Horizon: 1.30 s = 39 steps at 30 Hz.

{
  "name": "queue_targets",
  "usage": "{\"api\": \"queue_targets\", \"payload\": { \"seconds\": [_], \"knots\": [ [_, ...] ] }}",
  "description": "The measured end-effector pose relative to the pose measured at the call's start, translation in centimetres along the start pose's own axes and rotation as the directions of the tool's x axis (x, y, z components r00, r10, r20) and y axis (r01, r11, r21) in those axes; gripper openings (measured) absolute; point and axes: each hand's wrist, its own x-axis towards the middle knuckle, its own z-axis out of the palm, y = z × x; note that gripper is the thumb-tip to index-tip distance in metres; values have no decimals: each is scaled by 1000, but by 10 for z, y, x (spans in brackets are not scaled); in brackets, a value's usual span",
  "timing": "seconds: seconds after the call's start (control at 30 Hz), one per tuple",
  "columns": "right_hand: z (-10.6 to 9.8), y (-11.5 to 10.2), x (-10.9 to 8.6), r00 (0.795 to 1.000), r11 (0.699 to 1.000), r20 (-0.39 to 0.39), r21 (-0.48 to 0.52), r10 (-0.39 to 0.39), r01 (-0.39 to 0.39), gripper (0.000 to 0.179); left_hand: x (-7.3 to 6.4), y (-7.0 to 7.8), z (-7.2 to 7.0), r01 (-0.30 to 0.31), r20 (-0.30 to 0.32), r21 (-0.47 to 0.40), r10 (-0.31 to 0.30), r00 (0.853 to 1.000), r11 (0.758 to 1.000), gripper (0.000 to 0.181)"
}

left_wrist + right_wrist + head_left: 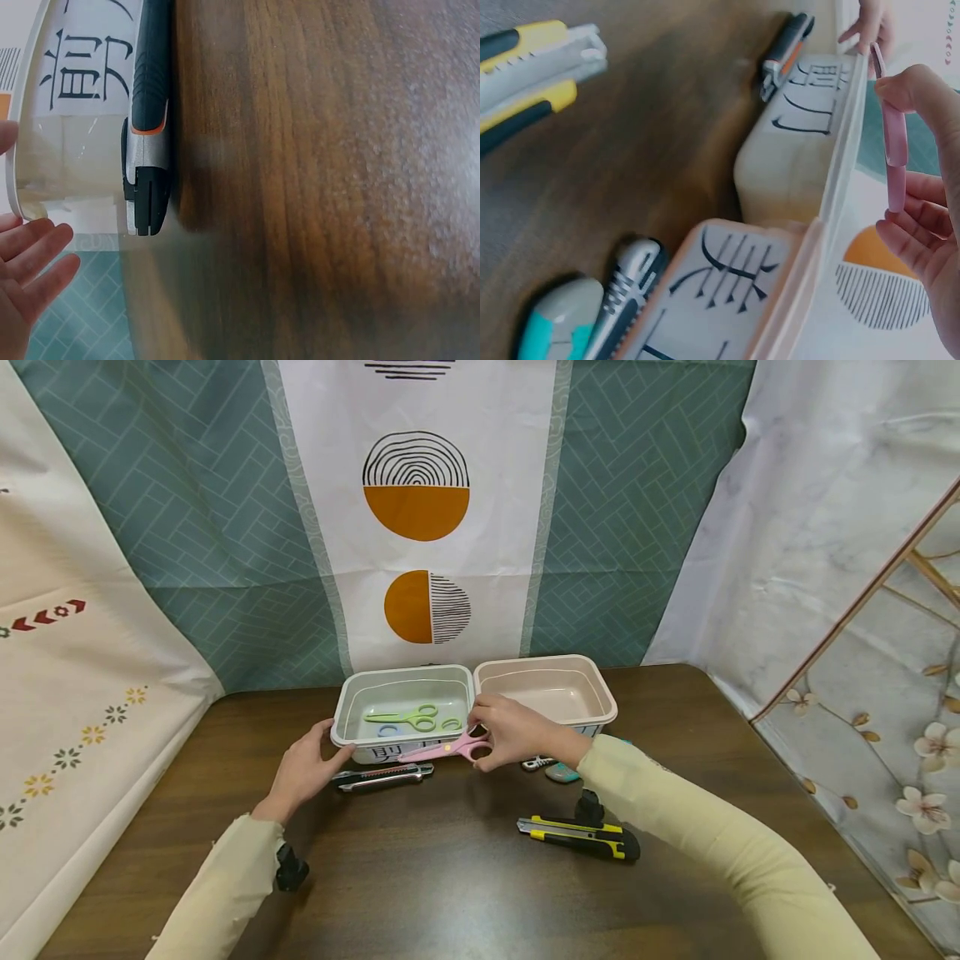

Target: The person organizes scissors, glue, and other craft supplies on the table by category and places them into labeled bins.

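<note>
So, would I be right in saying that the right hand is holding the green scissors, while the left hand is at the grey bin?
Not quite: as the head view shows, the right hand is holding the pink scissors; the green scissors lie in the grey bin. The left hand is indeed at that bin.

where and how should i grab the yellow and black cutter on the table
Grip the yellow and black cutter around its broad handle, probably coming from the person's right: it lies flat on the table, handle end right, narrow metal nose pointing left.
</note>
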Motion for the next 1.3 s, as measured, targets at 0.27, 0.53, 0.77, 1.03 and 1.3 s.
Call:
{"api": "queue_targets", "payload": {
  "seconds": [0.27,0.53,0.77,1.03,1.3],
  "knots": [
    [-11,4,8,999,999,-38,34,28,-27,48,0,2,-2,3,-1,-9,-3,1000,1000,66],
    [-16,12,18,996,999,-77,39,38,-35,45,0,2,-1,7,-1,-17,-7,1000,1000,65],
    [-18,13,27,997,997,-63,62,50,-46,44,0,0,0,12,-1,-18,-12,1000,1000,66],
    [-11,10,35,995,998,-86,25,59,-57,43,-3,-1,-1,14,-4,-24,-14,1000,1000,66],
    [-2,9,40,993,997,-88,25,81,-80,46,-3,-3,-1,-4,-17,-42,3,1000,999,66]
  ]
}}
